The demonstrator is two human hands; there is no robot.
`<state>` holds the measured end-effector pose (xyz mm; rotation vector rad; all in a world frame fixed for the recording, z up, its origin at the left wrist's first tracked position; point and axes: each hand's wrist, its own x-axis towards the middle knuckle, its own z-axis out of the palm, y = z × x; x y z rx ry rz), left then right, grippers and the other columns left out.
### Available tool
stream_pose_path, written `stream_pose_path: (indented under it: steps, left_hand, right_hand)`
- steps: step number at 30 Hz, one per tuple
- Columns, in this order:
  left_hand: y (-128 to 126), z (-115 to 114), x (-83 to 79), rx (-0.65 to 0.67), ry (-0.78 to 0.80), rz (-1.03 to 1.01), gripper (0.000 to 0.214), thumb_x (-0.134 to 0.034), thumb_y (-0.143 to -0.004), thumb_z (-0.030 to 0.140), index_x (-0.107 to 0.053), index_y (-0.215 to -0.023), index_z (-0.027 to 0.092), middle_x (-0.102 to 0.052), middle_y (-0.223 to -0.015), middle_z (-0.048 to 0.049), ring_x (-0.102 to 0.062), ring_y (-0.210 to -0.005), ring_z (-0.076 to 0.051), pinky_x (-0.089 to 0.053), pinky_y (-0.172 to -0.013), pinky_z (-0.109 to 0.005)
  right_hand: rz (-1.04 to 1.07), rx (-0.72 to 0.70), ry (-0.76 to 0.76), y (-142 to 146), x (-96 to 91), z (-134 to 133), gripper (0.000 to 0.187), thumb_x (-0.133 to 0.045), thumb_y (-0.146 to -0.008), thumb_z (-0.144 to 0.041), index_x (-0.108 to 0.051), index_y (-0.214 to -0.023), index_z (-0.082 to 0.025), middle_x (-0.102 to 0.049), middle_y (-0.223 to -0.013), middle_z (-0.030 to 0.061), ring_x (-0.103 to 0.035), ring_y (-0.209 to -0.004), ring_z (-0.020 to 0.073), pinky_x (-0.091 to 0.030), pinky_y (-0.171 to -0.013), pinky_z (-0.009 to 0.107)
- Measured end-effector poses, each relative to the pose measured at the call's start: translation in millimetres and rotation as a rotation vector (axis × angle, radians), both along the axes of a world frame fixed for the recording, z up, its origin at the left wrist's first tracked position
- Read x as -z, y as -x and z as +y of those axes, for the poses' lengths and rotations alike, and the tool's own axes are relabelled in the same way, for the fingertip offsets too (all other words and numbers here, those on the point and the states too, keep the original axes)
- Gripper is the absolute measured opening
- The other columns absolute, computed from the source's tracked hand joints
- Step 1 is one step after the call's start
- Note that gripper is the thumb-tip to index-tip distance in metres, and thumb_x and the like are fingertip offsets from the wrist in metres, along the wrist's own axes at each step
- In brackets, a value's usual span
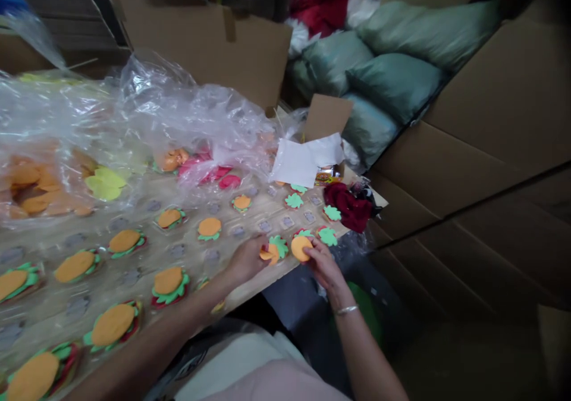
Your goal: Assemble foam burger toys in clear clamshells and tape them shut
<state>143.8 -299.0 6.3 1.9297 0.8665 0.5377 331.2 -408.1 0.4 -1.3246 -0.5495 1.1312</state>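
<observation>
My left hand (248, 259) pinches a small orange felt disc (269, 253) beside a green leafy felt piece (280, 245) at the board's near edge. My right hand (322, 262) grips another orange felt disc (300, 247) over a red and green piece. Both hands sit close together at the right end of a flat cardboard board (187, 249). Rows of finished stacks, orange discs on green and red felt (168, 282), cover the board to the left. Bare green leafy pieces (294, 200) lie just beyond my hands.
Clear plastic bags (147, 115) with orange, yellow and pink felt pieces lie at the board's far side. A dark red fabric clump (350, 204) and white paper (303, 160) sit at the right end. Cardboard boxes (482, 121) and green sacks (392, 80) surround the board.
</observation>
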Motion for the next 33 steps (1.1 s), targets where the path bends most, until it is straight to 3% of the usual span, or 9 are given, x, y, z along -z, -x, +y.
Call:
stream_pose_path:
  steps: [6, 9, 13, 17, 21, 23, 25, 29, 33]
  left_hand:
    - [-10.5, 11.4, 5.6, 0.113, -0.144, 0.129, 0.013, -0.062, -0.064, 0.010, -0.055, -0.068, 0.020, -0.056, -0.070, 0.0005, -0.048, -0.062, -0.015, -0.026, -0.056, -0.023]
    - [-9.5, 14.8, 8.4, 0.096, -0.041, 0.097, 0.013, -0.060, -0.062, 0.009, -0.053, -0.066, 0.019, -0.053, -0.064, 0.0023, -0.046, -0.059, -0.013, -0.026, -0.055, -0.023]
    - [-9.8, 18.4, 13.0, 0.061, 0.166, -0.048, 0.013, -0.059, -0.058, 0.010, -0.051, -0.064, 0.018, -0.049, -0.059, 0.0047, -0.042, -0.057, -0.011, -0.027, -0.053, -0.020]
    - [-11.0, 17.7, 7.2, 0.096, 0.221, -0.093, 0.014, -0.060, -0.056, 0.012, -0.050, -0.064, 0.017, -0.047, -0.058, 0.0060, -0.041, -0.055, -0.010, -0.030, -0.053, -0.020]
    - [-11.5, 12.7, -4.4, 0.167, 0.286, -0.161, 0.016, -0.063, -0.057, 0.017, -0.051, -0.067, 0.017, -0.053, -0.066, 0.0041, -0.046, -0.060, -0.010, -0.035, -0.056, -0.020]
    - [-11.2, 12.6, -4.6, 0.117, 0.297, -0.208, 0.015, -0.062, -0.060, 0.020, -0.050, -0.070, 0.017, -0.056, -0.071, 0.0027, -0.048, -0.062, -0.011, -0.037, -0.058, -0.021]
    - [-10.2, 15.5, 0.0, 0.000, 0.235, -0.211, 0.012, -0.060, -0.062, 0.019, -0.050, -0.069, 0.017, -0.057, -0.070, 0.0022, -0.049, -0.062, -0.011, -0.037, -0.058, -0.021]
    - [-6.9, 21.2, 11.2, -0.155, 0.106, -0.160, 0.010, -0.057, -0.060, 0.015, -0.048, -0.064, 0.018, -0.052, -0.060, 0.0041, -0.047, -0.059, -0.012, -0.036, -0.056, -0.022]
    - [-3.1, 12.8, 12.3, -0.136, 0.033, -0.070, 0.008, -0.053, -0.062, 0.014, -0.050, -0.067, 0.018, -0.054, -0.060, 0.0037, -0.048, -0.058, -0.012, -0.036, -0.057, -0.022]
  right_hand:
    - [-0.823, 0.076, 0.064, -38.5, 15.1, 11.9, 0.030, -0.054, -0.074, -0.021, -0.057, -0.104, -0.017, -0.063, -0.095, 0.0049, -0.057, -0.085, 0.0194, -0.046, -0.079, 0.033]
    - [-1.110, 0.032, 0.155, -35.0, 18.2, 15.8, 0.036, -0.051, -0.077, -0.014, -0.056, -0.113, -0.018, -0.061, -0.105, 0.0096, -0.056, -0.093, 0.0226, -0.044, -0.083, 0.036]
    - [-1.425, 0.132, 0.214, -25.7, 9.7, 13.9, 0.033, -0.054, -0.077, -0.013, -0.060, -0.109, -0.015, -0.057, -0.105, 0.0149, -0.050, -0.099, 0.0280, -0.041, -0.086, 0.042]
    - [-1.344, 0.072, 0.026, -6.9, -3.9, 9.5, 0.023, -0.046, -0.087, -0.020, -0.062, -0.104, -0.018, -0.059, -0.101, 0.0107, -0.050, -0.097, 0.0241, -0.041, -0.087, 0.039]
    - [-1.040, -0.253, -0.198, 20.2, -6.7, 10.1, 0.030, -0.057, -0.083, -0.029, -0.056, -0.112, -0.020, -0.061, -0.108, 0.0076, -0.053, -0.102, 0.0213, -0.043, -0.087, 0.034]
    - [-0.881, -0.296, -0.168, 27.7, -2.2, 14.1, 0.022, -0.054, -0.085, -0.029, -0.057, -0.105, -0.020, -0.063, -0.095, 0.0043, -0.058, -0.086, 0.0177, -0.046, -0.075, 0.028]
    - [-0.827, -0.227, -0.079, 29.0, 4.2, 20.1, 0.017, -0.050, -0.087, -0.027, -0.058, -0.099, -0.019, -0.064, -0.087, 0.0024, -0.059, -0.077, 0.0162, -0.046, -0.069, 0.027]
    - [-0.950, -0.224, 0.016, 26.0, 13.4, 31.4, 0.029, -0.055, -0.083, -0.023, -0.056, -0.111, -0.020, -0.066, -0.099, 0.0049, -0.061, -0.089, 0.0196, -0.046, -0.078, 0.030]
    - [-1.081, -0.248, 0.038, 29.0, 13.7, 33.0, 0.032, -0.051, -0.084, -0.019, -0.055, -0.116, -0.020, -0.067, -0.101, 0.0077, -0.061, -0.092, 0.0210, -0.045, -0.081, 0.032]
